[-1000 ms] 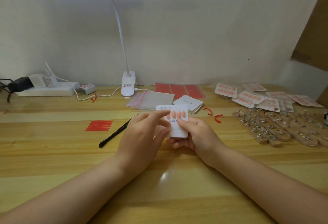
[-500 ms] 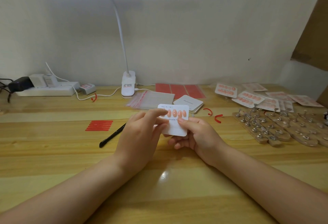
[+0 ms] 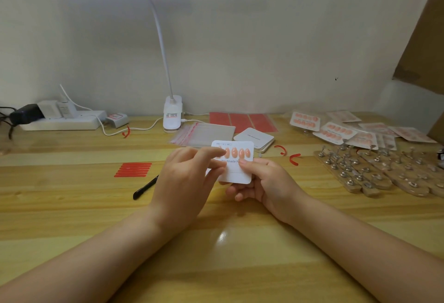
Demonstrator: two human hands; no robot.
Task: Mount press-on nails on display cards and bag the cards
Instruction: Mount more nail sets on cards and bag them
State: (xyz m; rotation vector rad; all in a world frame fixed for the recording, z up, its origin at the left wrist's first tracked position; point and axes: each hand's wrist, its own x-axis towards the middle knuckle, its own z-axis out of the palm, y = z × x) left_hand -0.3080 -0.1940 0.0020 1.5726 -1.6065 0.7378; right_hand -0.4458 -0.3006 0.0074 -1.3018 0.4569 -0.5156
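A white display card with a row of several orange press-on nails is held just above the wooden desk. My right hand grips its right side, thumb on the front and fingers behind. My left hand covers the card's left edge. Its index fingertip presses on the leftmost nail and its thumb rests on the card face. A stack of blank cards and a pile of clear bags lie just behind.
Bagged nail cards and wooden nail stands fill the right side. Red adhesive sheets lie at the back, red strips and a black tool to the left. A lamp base and power strip stand by the wall.
The card has shifted slightly up and to the right in my right hand. My left index finger stays on the leftmost nail throughout.
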